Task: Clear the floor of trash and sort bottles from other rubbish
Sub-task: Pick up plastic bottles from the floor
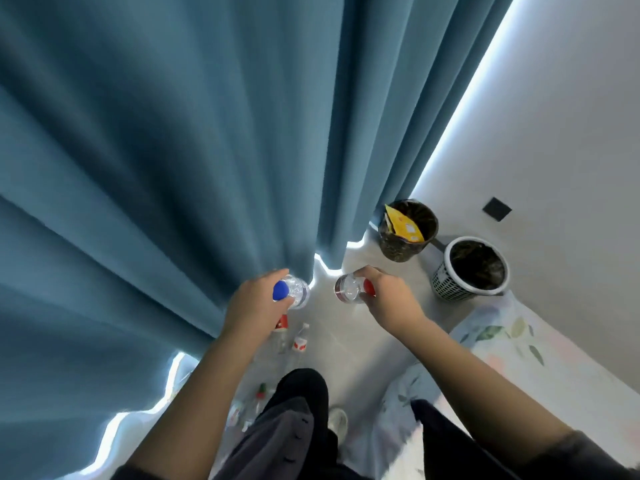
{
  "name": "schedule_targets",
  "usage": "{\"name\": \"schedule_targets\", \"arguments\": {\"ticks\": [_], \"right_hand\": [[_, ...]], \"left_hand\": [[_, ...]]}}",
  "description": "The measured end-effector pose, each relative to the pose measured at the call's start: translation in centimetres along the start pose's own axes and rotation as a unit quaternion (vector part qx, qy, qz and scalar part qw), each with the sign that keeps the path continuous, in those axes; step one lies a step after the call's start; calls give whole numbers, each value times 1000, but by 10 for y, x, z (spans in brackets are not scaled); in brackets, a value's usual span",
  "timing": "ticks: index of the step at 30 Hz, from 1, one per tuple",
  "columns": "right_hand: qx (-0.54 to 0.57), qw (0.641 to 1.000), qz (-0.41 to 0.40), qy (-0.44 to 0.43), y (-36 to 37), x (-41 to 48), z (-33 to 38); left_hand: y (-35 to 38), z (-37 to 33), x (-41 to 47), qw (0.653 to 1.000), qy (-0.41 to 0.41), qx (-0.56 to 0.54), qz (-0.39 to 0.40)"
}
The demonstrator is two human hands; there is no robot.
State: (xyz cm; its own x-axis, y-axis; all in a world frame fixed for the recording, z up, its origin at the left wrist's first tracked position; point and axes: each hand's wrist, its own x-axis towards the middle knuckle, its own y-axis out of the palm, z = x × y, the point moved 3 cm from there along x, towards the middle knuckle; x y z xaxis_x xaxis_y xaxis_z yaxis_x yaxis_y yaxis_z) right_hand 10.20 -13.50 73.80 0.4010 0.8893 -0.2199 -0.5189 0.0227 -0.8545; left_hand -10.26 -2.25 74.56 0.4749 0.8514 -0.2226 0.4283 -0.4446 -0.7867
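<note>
My left hand (254,306) grips a clear plastic bottle with a blue cap (292,292), held above the floor by the curtain. My right hand (388,294) grips a clear bottle with a red cap and red label (349,289). Below my left hand, two clear bottles with red labels (292,341) lie on the grey floor. More bottles (256,403) lie near my left leg. At the far right stand a dark bin (407,230) holding a yellow wrapper (403,225) and a white mesh bin (471,268) lined with a dark bag.
A blue curtain (173,150) hangs along the left and fills most of the view. A bed with floral bedding (502,348) borders the right. A white wall (571,133) with a dark socket plate (497,208) rises behind the bins. My legs and shoe (337,420) stand on the narrow floor strip.
</note>
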Motion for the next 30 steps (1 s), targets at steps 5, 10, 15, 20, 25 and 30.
{"name": "schedule_targets", "arguments": {"ticks": [5, 10, 15, 20, 25, 30], "right_hand": [[6, 999, -26, 23, -40, 16, -54], [-2, 998, -50, 46, -77, 40, -114], [-4, 996, -63, 68, -108, 89, -179], [12, 994, -60, 95, -146, 151, -256], [39, 982, -78, 165, -193, 188, -337], [51, 965, -79, 245, -225, 200, -411]], "left_hand": [[25, -65, 39, 999, 35, 1, 10], [60, -125, 85, 998, 64, 2, 22], [99, -182, 146, 996, 84, -4, 41], [146, -251, 228, 993, 90, 18, 76], [182, -341, 295, 984, 129, 42, 114], [219, -417, 332, 969, 186, 74, 145]]}}
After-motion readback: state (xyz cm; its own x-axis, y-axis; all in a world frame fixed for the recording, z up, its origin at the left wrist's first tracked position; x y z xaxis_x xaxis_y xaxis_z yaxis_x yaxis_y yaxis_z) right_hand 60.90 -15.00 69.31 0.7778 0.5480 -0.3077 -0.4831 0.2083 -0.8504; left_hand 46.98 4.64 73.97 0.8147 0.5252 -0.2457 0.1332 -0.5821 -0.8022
